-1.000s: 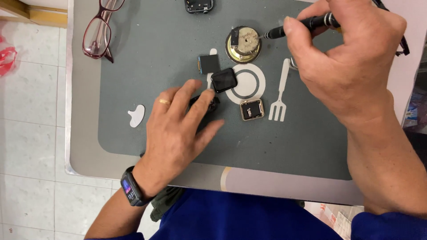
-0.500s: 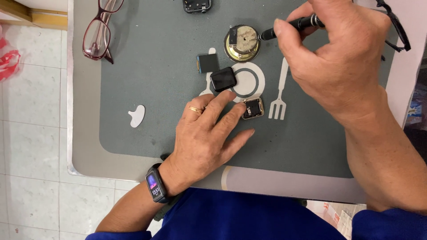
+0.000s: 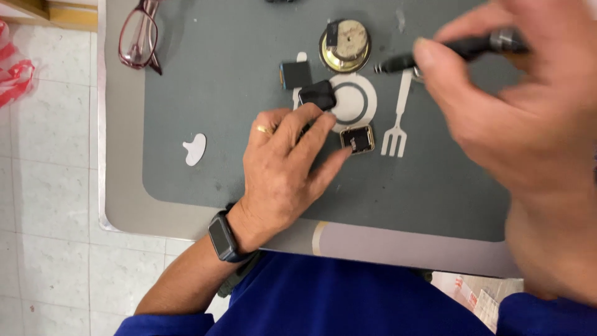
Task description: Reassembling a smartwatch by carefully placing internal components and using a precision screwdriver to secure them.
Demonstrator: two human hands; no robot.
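My left hand (image 3: 288,168) lies flat on the grey mat (image 3: 205,93), fingers spread, its fingertips by a small gold-rimmed square watch case (image 3: 357,139) and touching a black square part (image 3: 318,95). It holds nothing. My right hand (image 3: 516,118), close to the camera and blurred, grips a black pen-like tool (image 3: 454,50) whose tip points left toward a round brass disc (image 3: 346,45). Another small black square part (image 3: 295,75) lies left of the disc. A smartwatch (image 3: 223,238) is on my left wrist.
Red-framed glasses (image 3: 140,34) lie at the mat's upper left corner. The mat has a white plate-and-fork print (image 3: 396,112) and a small white shape (image 3: 194,149). The table edge (image 3: 118,218) runs left and front; tiled floor and a red bag (image 3: 15,68) lie beyond.
My left hand slid right along the mat toward the gold-rimmed case. My right hand with the tool rose closer to the camera, and the view shifted down and nearer.
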